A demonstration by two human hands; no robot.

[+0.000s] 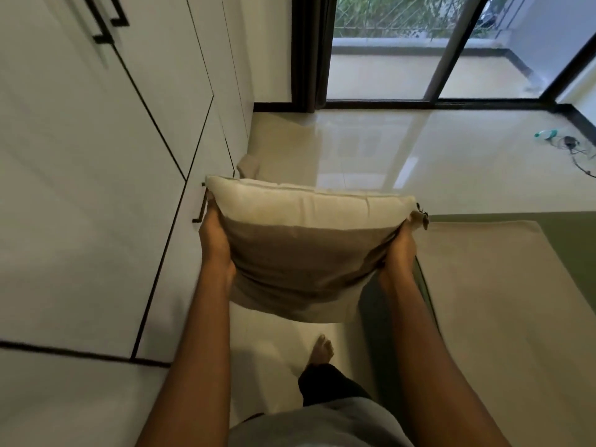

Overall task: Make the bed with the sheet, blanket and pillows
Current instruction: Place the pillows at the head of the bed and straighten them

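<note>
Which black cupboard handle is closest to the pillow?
The low black handle by the left hand, right beside the pillow. The two other handles sit high at the top left, far from it.

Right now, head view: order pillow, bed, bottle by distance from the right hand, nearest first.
1. Pillow: gripped by the right hand at its right edge.
2. Bed: just right, lower.
3. Bottle: far right, on the floor.

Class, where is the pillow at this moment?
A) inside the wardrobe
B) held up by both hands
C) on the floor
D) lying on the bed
B: the left hand and right hand grip opposite sides of the pillow, lifted clear of the floor.
</note>
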